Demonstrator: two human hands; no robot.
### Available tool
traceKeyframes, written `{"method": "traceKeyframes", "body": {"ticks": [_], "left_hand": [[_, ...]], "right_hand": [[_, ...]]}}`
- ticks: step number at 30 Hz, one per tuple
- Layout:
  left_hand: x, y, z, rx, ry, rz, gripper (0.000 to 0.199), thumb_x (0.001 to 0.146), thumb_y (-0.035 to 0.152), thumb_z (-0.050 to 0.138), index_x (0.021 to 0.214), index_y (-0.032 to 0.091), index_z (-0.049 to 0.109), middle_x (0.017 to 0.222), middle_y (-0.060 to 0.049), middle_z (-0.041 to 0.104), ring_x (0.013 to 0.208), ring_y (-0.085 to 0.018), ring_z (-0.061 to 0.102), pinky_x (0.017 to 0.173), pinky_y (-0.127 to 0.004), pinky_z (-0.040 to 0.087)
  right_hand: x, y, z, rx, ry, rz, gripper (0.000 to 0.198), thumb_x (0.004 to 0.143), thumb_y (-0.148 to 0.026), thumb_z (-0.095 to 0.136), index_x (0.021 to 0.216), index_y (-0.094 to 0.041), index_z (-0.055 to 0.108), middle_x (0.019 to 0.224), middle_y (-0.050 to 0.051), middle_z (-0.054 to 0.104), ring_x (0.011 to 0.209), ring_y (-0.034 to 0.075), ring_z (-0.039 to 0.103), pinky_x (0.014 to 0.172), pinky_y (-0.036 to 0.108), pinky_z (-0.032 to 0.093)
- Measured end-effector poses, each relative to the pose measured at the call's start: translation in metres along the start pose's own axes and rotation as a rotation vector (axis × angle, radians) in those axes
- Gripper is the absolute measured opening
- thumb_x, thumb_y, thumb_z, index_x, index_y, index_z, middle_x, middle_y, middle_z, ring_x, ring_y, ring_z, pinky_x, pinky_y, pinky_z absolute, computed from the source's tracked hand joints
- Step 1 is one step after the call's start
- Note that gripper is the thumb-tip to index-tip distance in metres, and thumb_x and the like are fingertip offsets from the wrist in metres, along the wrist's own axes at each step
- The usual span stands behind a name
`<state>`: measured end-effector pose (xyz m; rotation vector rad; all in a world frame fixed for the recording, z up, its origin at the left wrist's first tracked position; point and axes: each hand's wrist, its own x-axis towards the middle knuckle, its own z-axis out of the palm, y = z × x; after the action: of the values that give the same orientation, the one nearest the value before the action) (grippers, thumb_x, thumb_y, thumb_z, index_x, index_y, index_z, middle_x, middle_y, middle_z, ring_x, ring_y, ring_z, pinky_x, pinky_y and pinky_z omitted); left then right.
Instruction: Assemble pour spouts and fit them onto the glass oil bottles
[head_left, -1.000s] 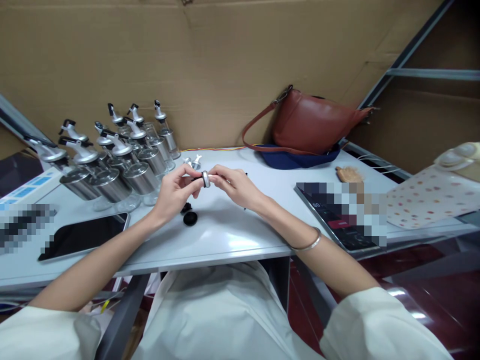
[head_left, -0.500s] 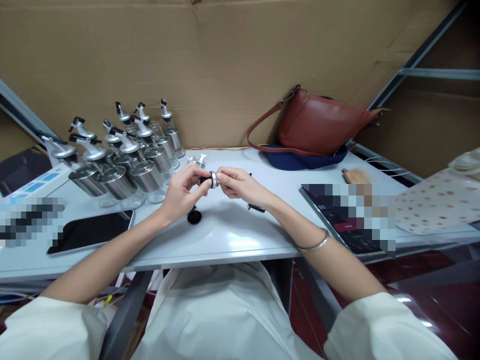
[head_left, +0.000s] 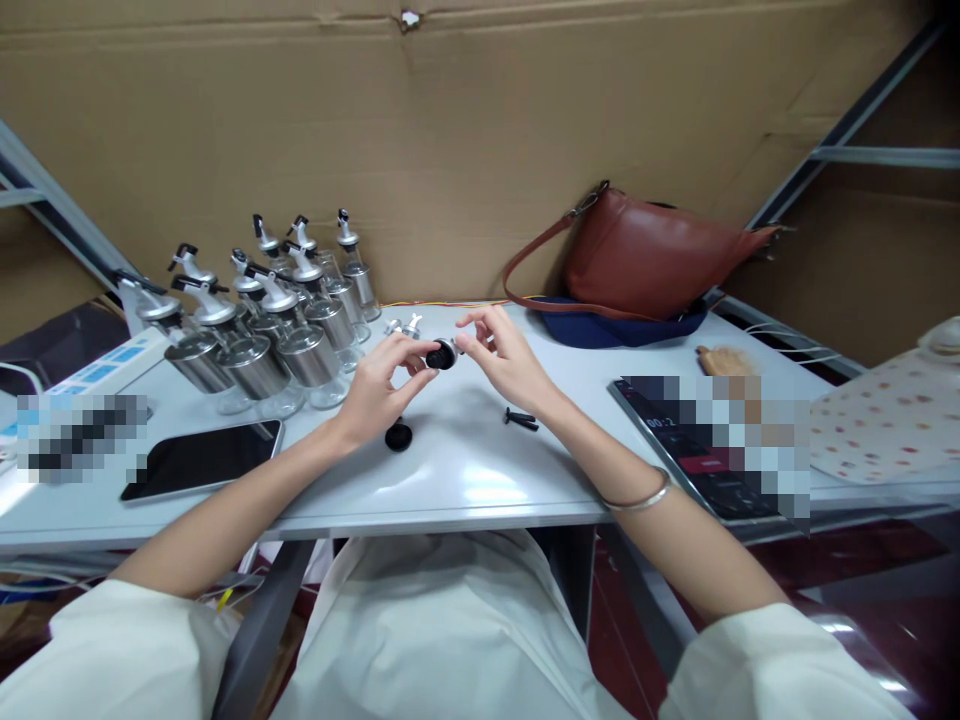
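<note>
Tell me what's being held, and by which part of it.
The left hand pinches a small round piece by its rim; whether the right hand touches it cannot be told.

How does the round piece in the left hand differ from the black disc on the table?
The round piece is held up by the left hand; the black disc rests on the table. The round piece shows silver at its edge, while the black disc shows only black. Both look round, with black surfaces in view.

Forearms [head_left: 251, 500] aslant inward, left hand [head_left: 376, 393] in a pinch, right hand [head_left: 514, 372] opposite with fingers [head_left: 477, 317] loosely apart.
</note>
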<state>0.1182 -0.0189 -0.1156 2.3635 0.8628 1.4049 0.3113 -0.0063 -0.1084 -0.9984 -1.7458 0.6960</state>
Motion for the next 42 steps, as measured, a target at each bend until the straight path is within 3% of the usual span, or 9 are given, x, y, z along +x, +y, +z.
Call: {"method": "traceKeyframes", "body": {"ticks": [3, 6, 10, 20, 25, 31, 42], "left_hand": [[0.0015, -0.0003, -0.0005, 0.056, 0.018, 0.011, 0.015, 0.080, 0.024, 0.066, 0.094, 0.018, 0.065, 0.071, 0.000, 0.055, 0.066, -0.012, 0.053, 0.065, -0.025, 0.043], [0.0009, -0.0027, -0.0001, 0.034, -0.008, 0.008, 0.014, 0.080, 0.024, 0.066, 0.092, 0.018, 0.064, 0.071, 0.000, 0.055, 0.066, -0.011, 0.053, 0.064, -0.024, 0.043], [-0.0012, -0.0072, 0.0018, -0.090, -0.033, -0.052, 0.019, 0.083, 0.027, 0.063, 0.099, 0.018, 0.063, 0.080, -0.002, 0.056, 0.070, -0.012, 0.055, 0.068, -0.025, 0.046], [0.0017, -0.0049, 0.0010, -0.221, -0.031, -0.091, 0.020, 0.087, 0.028, 0.058, 0.102, 0.022, 0.069, 0.091, -0.004, 0.058, 0.080, -0.012, 0.058, 0.075, -0.026, 0.050], [0.0012, -0.0033, 0.0038, -0.327, -0.006, -0.249, 0.028, 0.082, 0.033, 0.064, 0.105, 0.018, 0.063, 0.098, -0.005, 0.058, 0.086, -0.012, 0.058, 0.073, -0.023, 0.050], [0.0043, -0.0004, 0.0020, -0.559, -0.173, -0.425, 0.035, 0.079, 0.042, 0.066, 0.095, 0.015, 0.051, 0.077, -0.001, 0.064, 0.065, -0.011, 0.063, 0.065, -0.026, 0.051], [0.0043, -0.0005, 0.0032, -0.670, -0.268, -0.476, 0.040, 0.074, 0.042, 0.069, 0.091, 0.019, 0.041, 0.069, 0.002, 0.064, 0.059, -0.011, 0.063, 0.060, -0.025, 0.049]], "right_hand": [[-0.0040, -0.0054, 0.0014, 0.031, -0.156, 0.092, 0.024, 0.085, -0.040, 0.054, 0.093, -0.018, 0.053, 0.063, -0.003, 0.052, 0.059, 0.012, 0.050, 0.058, 0.026, 0.039], [-0.0068, -0.0084, 0.0036, 0.184, -0.305, 0.201, 0.021, 0.082, -0.034, 0.058, 0.094, -0.018, 0.050, 0.068, 0.000, 0.063, 0.057, 0.012, 0.058, 0.056, 0.026, 0.045], [-0.0061, -0.0086, 0.0043, 0.352, -0.290, 0.245, 0.020, 0.080, -0.029, 0.061, 0.091, -0.018, 0.049, 0.064, -0.001, 0.066, 0.056, 0.012, 0.063, 0.058, 0.026, 0.050], [-0.0046, -0.0039, 0.0050, 0.414, -0.280, 0.259, 0.026, 0.076, -0.028, 0.067, 0.094, -0.018, 0.052, 0.064, -0.001, 0.069, 0.061, 0.015, 0.067, 0.061, 0.027, 0.053], [-0.0046, -0.0060, 0.0060, 0.414, -0.260, 0.225, 0.023, 0.074, -0.022, 0.063, 0.094, -0.019, 0.052, 0.064, -0.002, 0.067, 0.060, 0.013, 0.065, 0.064, 0.028, 0.052], [-0.0053, -0.0068, 0.0042, 0.308, -0.294, 0.136, 0.017, 0.075, -0.023, 0.057, 0.091, -0.018, 0.056, 0.058, -0.005, 0.059, 0.055, 0.011, 0.055, 0.062, 0.027, 0.047], [-0.0092, -0.0059, 0.0059, 0.158, -0.321, 0.068, 0.021, 0.074, -0.030, 0.056, 0.090, -0.016, 0.057, 0.060, -0.004, 0.052, 0.055, 0.010, 0.047, 0.052, 0.023, 0.034]]}}
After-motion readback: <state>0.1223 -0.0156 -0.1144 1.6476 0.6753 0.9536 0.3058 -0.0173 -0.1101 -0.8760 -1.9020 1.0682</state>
